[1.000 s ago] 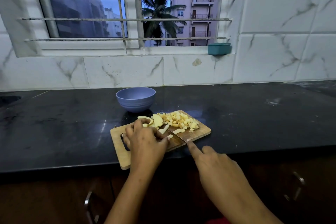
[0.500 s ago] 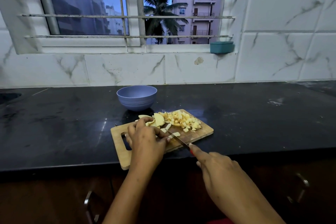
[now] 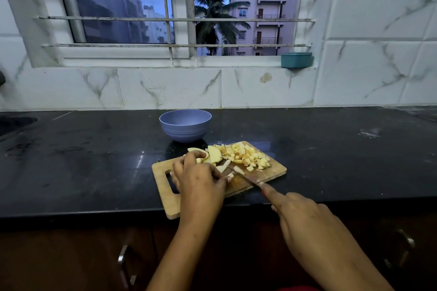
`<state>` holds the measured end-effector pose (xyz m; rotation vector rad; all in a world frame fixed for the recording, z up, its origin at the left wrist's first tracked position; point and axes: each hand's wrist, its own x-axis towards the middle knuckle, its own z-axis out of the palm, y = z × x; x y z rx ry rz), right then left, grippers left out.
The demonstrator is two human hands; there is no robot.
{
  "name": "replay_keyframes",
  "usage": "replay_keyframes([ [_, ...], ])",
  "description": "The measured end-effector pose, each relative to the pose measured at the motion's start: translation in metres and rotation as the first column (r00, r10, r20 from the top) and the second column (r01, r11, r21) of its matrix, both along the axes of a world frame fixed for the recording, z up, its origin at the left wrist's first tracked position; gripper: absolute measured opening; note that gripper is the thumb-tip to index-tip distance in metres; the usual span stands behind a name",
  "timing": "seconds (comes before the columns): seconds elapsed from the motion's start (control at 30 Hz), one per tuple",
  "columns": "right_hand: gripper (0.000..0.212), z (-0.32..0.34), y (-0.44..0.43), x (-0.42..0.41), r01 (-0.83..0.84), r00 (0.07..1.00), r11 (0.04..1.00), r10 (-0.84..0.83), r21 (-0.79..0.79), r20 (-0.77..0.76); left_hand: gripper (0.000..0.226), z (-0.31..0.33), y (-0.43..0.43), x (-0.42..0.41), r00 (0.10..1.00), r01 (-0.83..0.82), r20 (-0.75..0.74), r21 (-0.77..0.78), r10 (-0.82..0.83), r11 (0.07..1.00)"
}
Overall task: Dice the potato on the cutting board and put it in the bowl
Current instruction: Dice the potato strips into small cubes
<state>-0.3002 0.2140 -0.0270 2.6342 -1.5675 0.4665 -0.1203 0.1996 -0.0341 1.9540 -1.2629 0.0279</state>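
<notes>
Item: cutting board, wooden, on my black countertop; long axis runs near-left to far-right, handle slot at its left end.
- Diced potato: heap on the board's far-right part.
- Potato slices: uncut, on the board's far edge, left of the dice.
- Left hand: over the board's middle, fingers curled on the slices.
- Right hand: off the board's near-right corner, wrapped round the knife, forefinger along its back; blade points far-left across the board.
- Bowl: blue, just behind the board.
- Teal tub: on the window ledge, well behind the board.
</notes>
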Motion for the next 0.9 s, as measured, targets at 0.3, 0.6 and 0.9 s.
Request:
replay_keyframes([
  [0.3,0.056,-0.002,-0.001,-0.001,-0.037,0.997,0.999,0.035,0.034,0.07,0.014,-0.001,-0.001,0.0,1.0,-0.004,0.016,0.014,0.004,1.0],
  [0.6,0.05,0.01,0.009,0.003,-0.086,0.993,0.986,0.072,0.142,0.098,0.012,-0.001,-0.001,0.002,1.0,0.006,0.007,0.028,-0.006,1.0],
  [0.9,0.051,0.007,0.008,0.003,-0.092,0.992,0.979,0.073,0.181,0.106,0.011,0.003,0.001,0.001,1.0,0.009,-0.01,0.061,-0.008,0.998],
])
